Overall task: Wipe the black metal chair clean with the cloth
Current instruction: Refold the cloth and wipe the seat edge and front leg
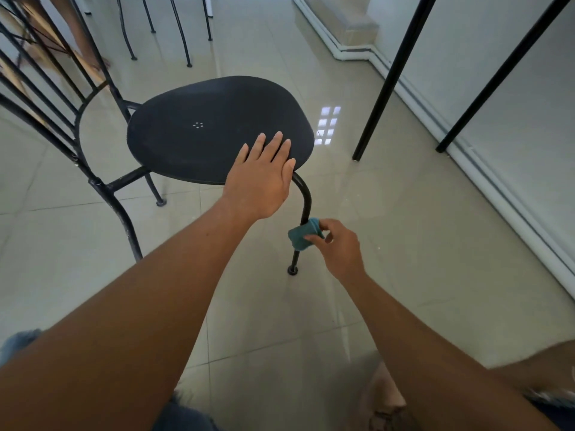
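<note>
The black metal chair stands on the tiled floor, its rounded seat facing me and its barred backrest at the left. My left hand lies flat on the seat's near right edge, fingers spread. My right hand is lower down, shut on a folded teal cloth. The cloth is wrapped against the chair's front right leg, about midway down. That leg's foot rests on the floor below the cloth.
Two black table legs slant down at the right, close to a white wall and baseboard. Legs of other chairs stand at the back. My knees in jeans show at the bottom edge.
</note>
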Demonstrator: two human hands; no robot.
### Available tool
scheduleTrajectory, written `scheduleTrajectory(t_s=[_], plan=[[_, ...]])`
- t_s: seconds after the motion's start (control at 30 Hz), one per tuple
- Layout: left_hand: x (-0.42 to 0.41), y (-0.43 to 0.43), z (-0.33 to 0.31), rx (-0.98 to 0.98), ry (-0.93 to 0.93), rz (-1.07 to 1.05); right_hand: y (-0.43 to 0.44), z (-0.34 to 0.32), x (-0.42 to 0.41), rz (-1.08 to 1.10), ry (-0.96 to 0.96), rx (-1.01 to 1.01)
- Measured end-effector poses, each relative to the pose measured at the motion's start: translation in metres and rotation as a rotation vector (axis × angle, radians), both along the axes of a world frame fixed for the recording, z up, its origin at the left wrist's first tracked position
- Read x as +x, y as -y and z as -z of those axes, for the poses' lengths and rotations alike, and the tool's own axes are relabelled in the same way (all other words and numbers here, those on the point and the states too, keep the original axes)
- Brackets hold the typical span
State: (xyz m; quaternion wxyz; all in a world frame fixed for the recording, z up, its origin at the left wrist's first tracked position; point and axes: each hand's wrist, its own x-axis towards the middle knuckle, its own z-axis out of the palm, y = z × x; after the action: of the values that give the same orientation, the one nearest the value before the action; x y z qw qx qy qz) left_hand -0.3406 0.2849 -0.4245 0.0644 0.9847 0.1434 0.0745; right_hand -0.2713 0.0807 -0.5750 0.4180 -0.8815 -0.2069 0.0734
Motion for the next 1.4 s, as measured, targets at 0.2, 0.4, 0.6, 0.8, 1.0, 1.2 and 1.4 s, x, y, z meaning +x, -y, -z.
scheduleTrajectory(t_s=[0.2,0.4,0.6,0.8,1.0,1.2,1.4], plan=[[0.003,-0.001,0.003,0.02,0.034,-0.008,-0.015,0.063,-0.002,0.057,-0.033,-0.072],[0.004,-0.001,0.011,0.055,0.068,-0.017,-0.023,0.12,0.0,0.084,-0.08,-0.363],[0.007,-0.002,0.014,0.072,0.09,-0.025,-0.033,0.165,0.004,0.106,-0.222,-0.483],[0.009,-0.003,0.02,0.08,0.101,-0.033,-0.039,0.179,0.002,0.107,-0.258,-0.524],[0.009,-0.004,0.02,0.07,0.092,-0.027,-0.033,0.154,0.007,0.02,-0.221,-0.445],[0.006,-0.005,0.019,0.034,0.067,-0.01,-0.012,0.051,0.049,-0.321,-0.106,-0.368],[-0.001,-0.006,0.005,-0.091,0.003,0.039,-0.015,-0.094,0.078,-0.548,-0.018,-0.45]])
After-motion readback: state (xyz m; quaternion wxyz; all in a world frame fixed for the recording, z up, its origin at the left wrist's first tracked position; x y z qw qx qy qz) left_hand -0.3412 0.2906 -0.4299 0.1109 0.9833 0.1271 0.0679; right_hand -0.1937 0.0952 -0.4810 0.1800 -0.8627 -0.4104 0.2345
